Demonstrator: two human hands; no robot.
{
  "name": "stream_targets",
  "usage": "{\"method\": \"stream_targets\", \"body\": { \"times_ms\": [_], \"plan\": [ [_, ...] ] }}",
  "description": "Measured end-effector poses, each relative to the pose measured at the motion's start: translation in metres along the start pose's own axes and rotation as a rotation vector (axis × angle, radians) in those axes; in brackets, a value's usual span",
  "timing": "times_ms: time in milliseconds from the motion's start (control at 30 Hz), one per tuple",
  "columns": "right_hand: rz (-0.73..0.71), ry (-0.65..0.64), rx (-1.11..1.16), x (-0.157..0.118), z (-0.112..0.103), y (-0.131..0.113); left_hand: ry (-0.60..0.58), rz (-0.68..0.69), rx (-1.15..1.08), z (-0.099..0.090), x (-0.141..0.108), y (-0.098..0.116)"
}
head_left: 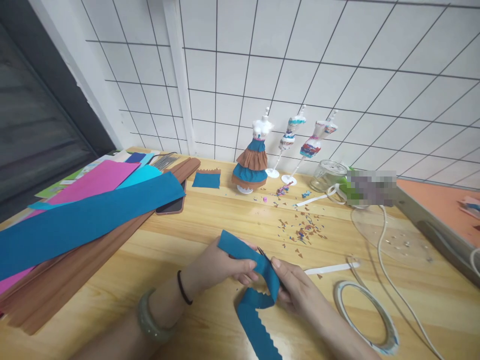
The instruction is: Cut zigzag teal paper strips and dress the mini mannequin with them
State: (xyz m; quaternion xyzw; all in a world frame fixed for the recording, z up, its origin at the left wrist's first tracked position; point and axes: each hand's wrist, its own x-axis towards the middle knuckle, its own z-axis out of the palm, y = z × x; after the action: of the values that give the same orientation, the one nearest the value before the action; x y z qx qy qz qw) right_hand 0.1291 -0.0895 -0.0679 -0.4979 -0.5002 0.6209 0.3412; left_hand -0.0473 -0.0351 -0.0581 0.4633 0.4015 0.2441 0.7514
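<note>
A long blue fabric strip (258, 330) with a zigzag edge hangs and folds between both hands over the wooden table. My left hand (234, 262) pinches its upper part between thumb and fingers. In my right hand (294, 282) are dark small scissors (264, 254), whose tips point up and left beside the strip's edge; their handles are mostly hidden by the fingers. The right thumb lies close against the strip. Small brown and blue fabric scraps (303, 232) are scattered beyond the hands.
Blue, pink and brown fabrics (90, 215) lie over a phone (172, 205) at left. Three small mannequins, one in a tiered skirt (250, 167), stand near the tiled wall. At right are a glass jar (326, 175), a tape roll (339, 300), and a white cable (393, 285).
</note>
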Motion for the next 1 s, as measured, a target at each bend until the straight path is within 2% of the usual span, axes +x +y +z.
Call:
{"method": "stream_targets", "body": {
  "times_ms": [233, 500, 600, 767, 1000],
  "plan": [
    [0.018, 0.041, 0.053, 0.0, -0.001, 0.004, -0.051, 0.011, -0.004, 0.0, 0.0, 0.001],
    [0.035, 0.139, 0.129, 0.004, -0.001, 0.004, -0.018, 0.027, 0.036, -0.004, 0.001, 0.002],
    [0.029, 0.104, 0.098, 0.004, -0.002, 0.003, -0.028, 0.086, 0.075, -0.006, 0.004, 0.001],
    [-0.081, 0.021, -0.072, 0.0, 0.002, -0.008, -0.053, 0.123, 0.17, -0.01, 0.007, 0.0],
    [-0.053, 0.023, -0.018, 0.001, 0.007, -0.006, -0.046, 0.15, 0.157, -0.011, 0.008, -0.002]
  ]
}}
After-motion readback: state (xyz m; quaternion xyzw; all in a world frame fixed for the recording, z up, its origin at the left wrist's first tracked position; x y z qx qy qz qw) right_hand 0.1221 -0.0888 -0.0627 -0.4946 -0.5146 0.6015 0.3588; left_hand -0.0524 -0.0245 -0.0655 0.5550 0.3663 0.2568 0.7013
